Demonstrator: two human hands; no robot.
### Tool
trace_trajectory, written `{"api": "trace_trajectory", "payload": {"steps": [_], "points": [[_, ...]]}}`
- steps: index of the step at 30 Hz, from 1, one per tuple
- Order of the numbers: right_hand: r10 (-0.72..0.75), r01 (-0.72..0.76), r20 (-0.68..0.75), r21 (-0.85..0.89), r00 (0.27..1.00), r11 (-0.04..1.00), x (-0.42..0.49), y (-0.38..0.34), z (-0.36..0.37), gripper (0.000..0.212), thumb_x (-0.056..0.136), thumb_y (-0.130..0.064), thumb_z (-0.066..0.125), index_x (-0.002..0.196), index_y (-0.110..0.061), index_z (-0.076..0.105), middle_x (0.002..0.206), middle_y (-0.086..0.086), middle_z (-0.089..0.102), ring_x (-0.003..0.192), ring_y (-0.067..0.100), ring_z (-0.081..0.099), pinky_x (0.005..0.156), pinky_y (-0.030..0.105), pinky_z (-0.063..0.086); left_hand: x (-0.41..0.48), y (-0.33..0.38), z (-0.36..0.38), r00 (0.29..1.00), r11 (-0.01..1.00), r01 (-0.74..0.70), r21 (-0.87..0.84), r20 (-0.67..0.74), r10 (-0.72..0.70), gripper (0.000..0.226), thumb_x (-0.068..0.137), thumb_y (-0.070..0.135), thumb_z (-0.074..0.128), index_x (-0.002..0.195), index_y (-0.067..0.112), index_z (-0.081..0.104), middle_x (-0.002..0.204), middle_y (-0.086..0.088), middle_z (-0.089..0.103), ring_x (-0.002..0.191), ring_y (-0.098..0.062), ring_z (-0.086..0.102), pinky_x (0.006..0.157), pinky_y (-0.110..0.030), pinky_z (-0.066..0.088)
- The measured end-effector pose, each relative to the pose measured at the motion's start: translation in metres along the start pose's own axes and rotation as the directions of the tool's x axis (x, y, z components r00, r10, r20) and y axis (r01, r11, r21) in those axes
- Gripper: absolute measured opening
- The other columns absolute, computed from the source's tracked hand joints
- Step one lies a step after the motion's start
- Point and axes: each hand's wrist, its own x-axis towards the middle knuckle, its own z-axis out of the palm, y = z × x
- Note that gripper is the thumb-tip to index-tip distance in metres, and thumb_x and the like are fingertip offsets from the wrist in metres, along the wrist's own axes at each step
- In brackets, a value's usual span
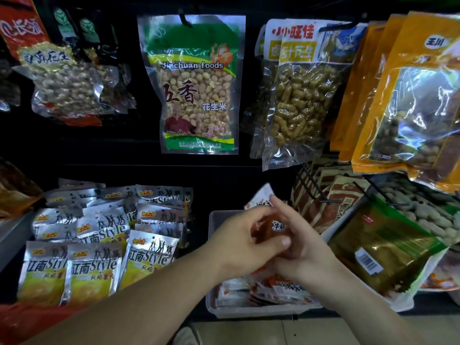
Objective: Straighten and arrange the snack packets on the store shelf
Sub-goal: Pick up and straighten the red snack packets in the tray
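Both my hands meet over a clear plastic bin on the lower shelf. My left hand and my right hand together hold a small stack of red-and-white snack packets, with thumbs and fingers curled round it. One packet's white corner sticks up above my fingers. More of the same small packets lie loose in the bin below my wrists.
Silver-and-yellow snack packets lie in rows to the left of the bin. A green-gold bag and brown packets lie to the right. Peanut bags hang on hooks above, with orange bags at far right.
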Motion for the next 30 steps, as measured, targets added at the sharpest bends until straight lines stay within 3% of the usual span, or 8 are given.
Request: {"api": "trace_trajectory", "payload": {"steps": [4,7,9,13,17,19,25,30], "points": [[-0.021,0.034,-0.092,0.149,0.996,0.988,0.001,0.000,-0.006,0.087,0.093,0.014,0.062,0.151,-0.048,0.045,0.147,-0.002,0.060,0.127,0.030,0.064,0.098,0.062,0.053,0.009,-0.011,-0.002,0.996,0.999,0.029,-0.016,-0.082,-0.030,0.026,0.093,0.021,0.070,0.109,0.039,0.060,0.109,0.014,0.070,0.097,-0.007,0.071,0.089,-0.038,0.061],[-0.063,0.036,-0.354,-0.082,0.933,0.996,0.004,0.009,-0.013,0.074,0.094,-0.012,0.072,0.146,-0.058,0.044,0.145,-0.019,0.056,0.129,0.000,0.058,0.093,0.028,0.059,0.010,-0.020,-0.012,0.996,0.997,0.065,-0.037,-0.059,-0.067,0.030,0.095,0.000,0.065,0.098,0.030,0.063,0.100,0.006,0.072,0.094,-0.010,0.071,0.084,-0.032,0.061],[-0.051,-0.014,-0.329,-0.191,0.943,0.982,0.003,0.015,-0.017,0.079,0.090,-0.021,0.078,0.151,-0.053,0.039,0.143,-0.026,0.054,0.126,-0.007,0.056,0.087,0.019,0.058,0.008,-0.023,-0.016,0.997,0.995,0.066,-0.071,-0.027,-0.068,0.031,0.093,-0.003,0.067,0.096,0.027,0.065,0.102,0.004,0.073,0.095,-0.010,0.071,0.081,-0.025,0.060],[-0.056,-0.058,-0.324,-0.334,0.944,0.941,0.007,0.024,-0.020,0.016,0.093,-0.017,0.076,0.102,-0.030,0.073,0.093,-0.001,0.076,0.087,0.023,0.073,0.069,0.041,0.062,0.012,-0.037,-0.012,0.989,0.988,0.136,-0.073,-0.044,-0.139,0.021,0.094,-0.006,0.065,0.102,0.013,0.065,0.103,-0.005,0.071,0.084,-0.006,0.070,0.068,-0.019,0.059],[-0.147,-0.090,-0.305,-0.643,0.941,0.761,0.018,0.046,-0.027,0.011,0.094,-0.027,0.074,0.084,-0.028,0.070,0.069,-0.003,0.064,0.058,0.013,0.056,0.052,0.035,0.046,0.017,-0.060,-0.006,0.969,0.969,0.246,0.025,-0.013,-0.246,0.033,0.093,0.002,0.069,0.119,0.023,0.064,0.107,0.004,0.068,0.095,-0.003,0.066,0.083,-0.020,0.058],[-0.096,-0.173,-0.313,-0.727,0.945,0.665,0.023,0.061,-0.030,0.009,0.094,-0.028,0.074,0.087,-0.030,0.072,0.062,-0.010,0.057,0.050,0.004,0.045,0.048,0.023,0.033,0.022,-0.068,-0.004,0.954,0.953,0.299,0.046,0.010,-0.300,0.036,0.093,0.008,0.072,0.121,0.027,0.060,0.104,0.013,0.063,0.093,0.003,0.060,0.074,-0.010,0.049],[0.091,-0.377,-0.403,-0.721,0.911,0.582,0.037,0.110,-0.039,0.015,0.091,-0.017,0.074,0.081,-0.028,0.074,0.083,-0.011,0.072,0.077,0.010,0.067,0.068,0.030,0.054,0.060,-0.090,0.003,0.923,0.917,0.379,0.121,0.021,-0.384,0.046,0.092,0.008,0.072,0.133,0.022,0.058,0.099,0.015,0.060,0.092,-0.004,0.060,0.070,-0.013,0.048],[0.329,-0.464,-0.331,-0.699,0.885,0.544,0.033,0.131,-0.056,0.013,0.087,-0.045,0.073,0.079,-0.036,0.075,0.086,-0.016,0.073,0.088,0.008,0.066,0.074,0.023,0.047,0.084,-0.127,0.022,0.867,0.891,0.422,0.168,0.210,-0.451,0.053,0.094,0.009,0.072,0.141,0.028,0.056,0.137,0.003,0.059,0.122,-0.013,0.059,0.086,-0.021,0.051]]}}
